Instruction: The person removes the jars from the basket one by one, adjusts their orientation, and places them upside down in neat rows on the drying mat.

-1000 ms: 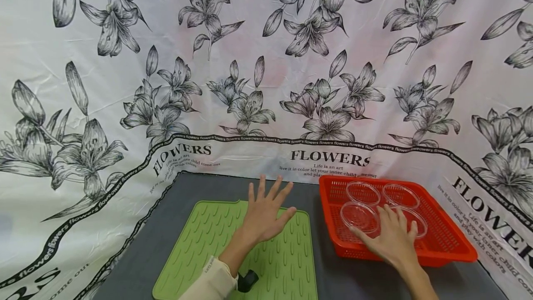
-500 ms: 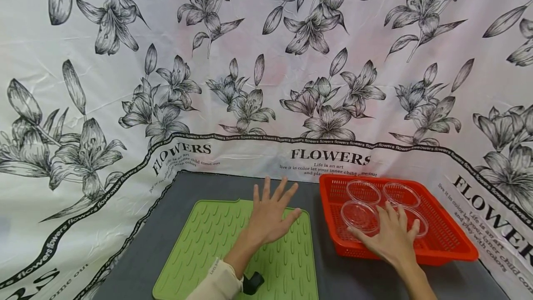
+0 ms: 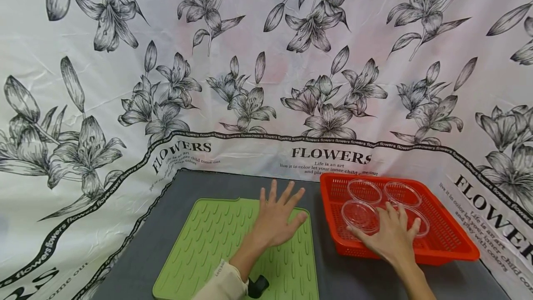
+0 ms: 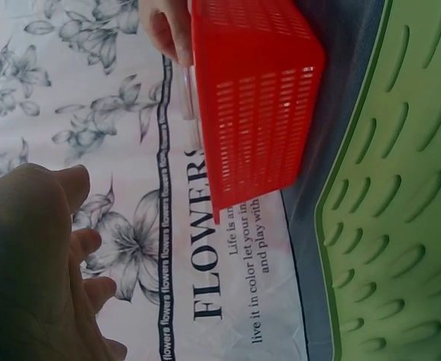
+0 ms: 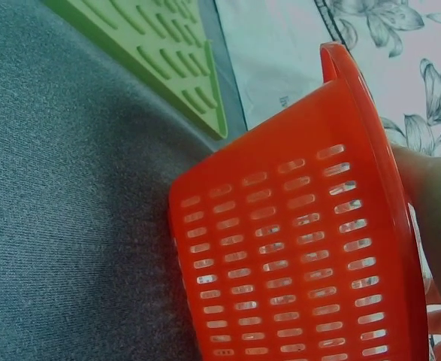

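My left hand (image 3: 275, 221) hovers over the green ridged mat (image 3: 200, 253), its fingers spread and nothing in them. Over the front of the red plastic basket (image 3: 451, 226) is my right hand (image 3: 389, 240), fingers apart and slightly bent. Several round clear dishes lie in the basket: a front-left dish (image 3: 357, 214) beside my right thumb, a front-right dish (image 3: 422, 223) partly under that hand, and two behind, a back-left dish (image 3: 364, 192) and a back-right dish (image 3: 401, 193). Whether my right fingertips touch a dish I cannot tell; in the right wrist view the basket wall (image 5: 280, 248) hides them.
Both mat and basket stand on a dark grey table (image 3: 166, 212), with a strip of tabletop between them. A white flower-printed cloth (image 3: 250, 156) hangs behind and along the sides. A black object (image 3: 258, 286) sits by my left cuff.
My left hand has drifted a little to the right over the mat, fingers still spread. The right hand keeps its pose over the basket, and the dishes stay where they were.
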The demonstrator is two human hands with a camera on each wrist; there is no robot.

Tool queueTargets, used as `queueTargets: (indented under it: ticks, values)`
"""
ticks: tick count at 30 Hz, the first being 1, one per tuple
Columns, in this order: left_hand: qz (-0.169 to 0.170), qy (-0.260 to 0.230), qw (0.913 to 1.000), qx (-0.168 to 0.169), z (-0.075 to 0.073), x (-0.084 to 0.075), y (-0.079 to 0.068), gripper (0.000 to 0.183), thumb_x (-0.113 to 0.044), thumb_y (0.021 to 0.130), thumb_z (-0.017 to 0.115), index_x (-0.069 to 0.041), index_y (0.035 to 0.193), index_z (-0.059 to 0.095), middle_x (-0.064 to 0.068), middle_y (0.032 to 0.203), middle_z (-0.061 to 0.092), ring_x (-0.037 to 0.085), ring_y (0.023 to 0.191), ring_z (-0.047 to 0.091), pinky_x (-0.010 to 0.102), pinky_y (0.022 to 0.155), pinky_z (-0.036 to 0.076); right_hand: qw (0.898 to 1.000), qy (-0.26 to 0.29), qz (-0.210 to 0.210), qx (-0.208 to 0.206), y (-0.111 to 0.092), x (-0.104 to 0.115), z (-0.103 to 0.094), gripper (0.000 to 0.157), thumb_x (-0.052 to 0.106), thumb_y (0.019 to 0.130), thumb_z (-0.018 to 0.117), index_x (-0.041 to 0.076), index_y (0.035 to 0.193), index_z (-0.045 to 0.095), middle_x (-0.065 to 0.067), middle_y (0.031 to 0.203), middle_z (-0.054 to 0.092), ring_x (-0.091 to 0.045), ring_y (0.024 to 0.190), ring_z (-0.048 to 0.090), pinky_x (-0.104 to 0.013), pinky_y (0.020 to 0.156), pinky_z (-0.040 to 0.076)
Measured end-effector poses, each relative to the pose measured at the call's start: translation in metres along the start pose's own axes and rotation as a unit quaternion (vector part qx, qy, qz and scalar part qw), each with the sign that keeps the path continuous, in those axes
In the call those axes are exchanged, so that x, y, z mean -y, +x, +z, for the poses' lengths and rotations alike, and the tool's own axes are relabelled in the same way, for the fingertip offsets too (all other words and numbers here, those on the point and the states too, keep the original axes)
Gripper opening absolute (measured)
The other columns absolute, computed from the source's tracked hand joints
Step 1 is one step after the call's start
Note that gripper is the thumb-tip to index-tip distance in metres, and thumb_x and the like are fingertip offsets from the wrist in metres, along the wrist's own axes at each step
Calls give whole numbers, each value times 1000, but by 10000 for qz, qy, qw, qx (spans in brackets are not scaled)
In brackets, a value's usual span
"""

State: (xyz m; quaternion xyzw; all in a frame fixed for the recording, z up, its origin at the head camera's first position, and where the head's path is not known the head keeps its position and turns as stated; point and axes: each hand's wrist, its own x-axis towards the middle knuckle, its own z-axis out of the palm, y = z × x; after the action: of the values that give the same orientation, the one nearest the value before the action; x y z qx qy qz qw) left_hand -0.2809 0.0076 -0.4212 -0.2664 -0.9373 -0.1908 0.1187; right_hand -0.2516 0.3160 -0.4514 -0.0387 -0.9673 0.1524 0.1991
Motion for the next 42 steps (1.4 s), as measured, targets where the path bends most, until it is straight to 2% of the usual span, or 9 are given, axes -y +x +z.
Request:
queueTargets:
  ticks: [11,20,25,31,37,42]
  values:
    - [-13,-331,9994,107,6,-6,0,59,-59,105,37,-36,159,34,-2,170,26,45,157,13,65,125,16,9996,131,-49,-259,-2,1,-1,104,75,74,72,-9,133,54,-38,144,39,-58,141,18,-84,111,-8]
    - [24,-498,9987,39,8,-13,2,56,-55,106,40,-34,158,38,0,167,34,45,155,22,62,124,24,9981,311,-132,-511,-2,3,-9,101,71,73,76,-6,134,54,-35,145,44,-55,141,21,-84,112,-5]
    - [141,-559,9983,-128,8,-15,4,55,-53,107,40,-31,157,41,2,162,42,41,150,36,57,121,34,9967,433,-189,-664,0,9,-22,100,68,72,78,-5,136,54,-35,144,46,-54,139,25,-81,114,-4]
    - [229,-637,9965,-489,8,-18,5,52,-52,106,43,-30,154,46,3,153,51,33,142,48,53,112,46,9948,599,-250,-783,3,18,-37,98,66,71,81,-4,136,55,-32,141,52,-53,136,29,-79,116,-5]
    - [256,-682,9944,-764,7,-20,6,52,-51,105,46,-28,151,50,2,146,57,26,136,53,49,108,50,9916,849,-477,-847,3,25,-47,95,61,72,83,-2,137,55,-32,141,53,-51,131,39,-79,116,3]
    - [246,-718,9938,-812,5,-21,6,51,-51,105,47,-28,150,51,0,144,58,24,136,53,48,107,51,9905,992,-567,-766,1,29,-54,95,58,73,84,-1,140,53,-33,143,52,-51,129,44,-79,112,16]
